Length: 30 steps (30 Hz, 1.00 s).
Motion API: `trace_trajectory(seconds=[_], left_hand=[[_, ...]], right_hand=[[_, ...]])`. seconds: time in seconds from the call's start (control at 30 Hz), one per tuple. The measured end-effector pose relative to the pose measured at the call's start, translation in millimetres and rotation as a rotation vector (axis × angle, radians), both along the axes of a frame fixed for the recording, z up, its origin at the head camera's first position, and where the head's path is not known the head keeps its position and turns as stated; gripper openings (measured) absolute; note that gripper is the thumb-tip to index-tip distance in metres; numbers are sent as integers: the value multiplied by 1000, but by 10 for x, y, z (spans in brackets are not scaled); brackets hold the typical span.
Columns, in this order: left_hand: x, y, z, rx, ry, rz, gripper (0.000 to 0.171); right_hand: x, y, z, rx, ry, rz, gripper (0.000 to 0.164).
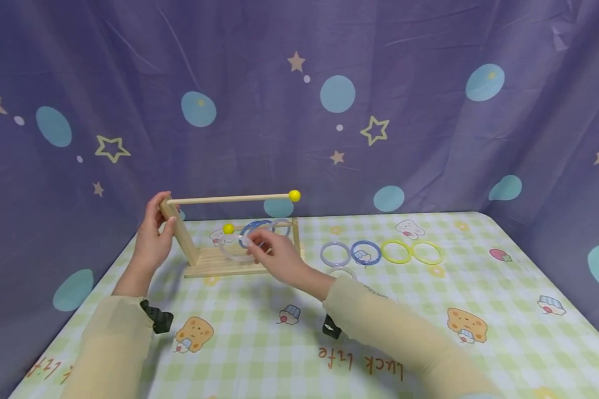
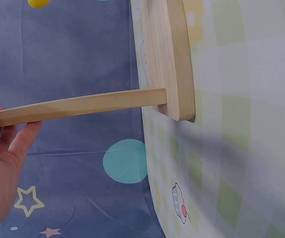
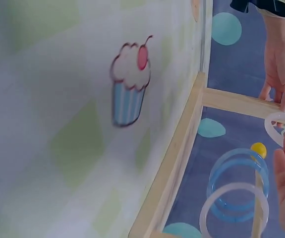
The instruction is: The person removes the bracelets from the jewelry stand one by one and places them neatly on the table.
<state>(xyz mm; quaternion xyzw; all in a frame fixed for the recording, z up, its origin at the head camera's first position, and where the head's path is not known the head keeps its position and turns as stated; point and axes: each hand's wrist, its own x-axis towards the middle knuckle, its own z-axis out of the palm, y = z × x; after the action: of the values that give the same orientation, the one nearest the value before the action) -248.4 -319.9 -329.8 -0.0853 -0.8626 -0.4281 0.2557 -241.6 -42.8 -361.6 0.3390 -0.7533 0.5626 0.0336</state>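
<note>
A wooden stand has a base (image 1: 219,270), a left post (image 1: 181,234) and a right post (image 1: 296,235). My left hand (image 1: 152,239) grips the top of the left post, the thumb on the near side; the left wrist view shows its fingers (image 2: 26,139) against the wood. With my right hand (image 1: 282,257) I pinch a clear whitish ring (image 3: 272,130) close to the yellow ball (image 1: 228,228) that tips the lower rod. Blue rings (image 3: 211,186) and a whitish ring (image 3: 225,187) hang on that rod, partly behind my right hand in the head view.
An upper rod (image 1: 229,199) ending in a yellow ball (image 1: 294,195) runs above my right hand. Right of the stand lie a pale ring (image 1: 321,255), a blue ring (image 1: 380,254) and two yellow rings (image 1: 396,261). Another pale ring (image 1: 343,270) is partly hidden by my right forearm.
</note>
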Motion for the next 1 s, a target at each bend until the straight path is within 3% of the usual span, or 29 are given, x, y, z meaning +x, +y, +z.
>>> trace_trajectory(seconds=[0.2, 0.6, 1.0], left_hand=[[1, -8, -19, 1, -18, 8, 57], [3, -13, -34, -1, -34, 13, 56], [-10, 7, -13, 0, -12, 8, 56]], right_hand=[[19, 211, -41, -23, 72, 24, 11], [54, 693, -58, -19, 195, -23, 11], [57, 1270, -27, 3, 180, -122, 12]])
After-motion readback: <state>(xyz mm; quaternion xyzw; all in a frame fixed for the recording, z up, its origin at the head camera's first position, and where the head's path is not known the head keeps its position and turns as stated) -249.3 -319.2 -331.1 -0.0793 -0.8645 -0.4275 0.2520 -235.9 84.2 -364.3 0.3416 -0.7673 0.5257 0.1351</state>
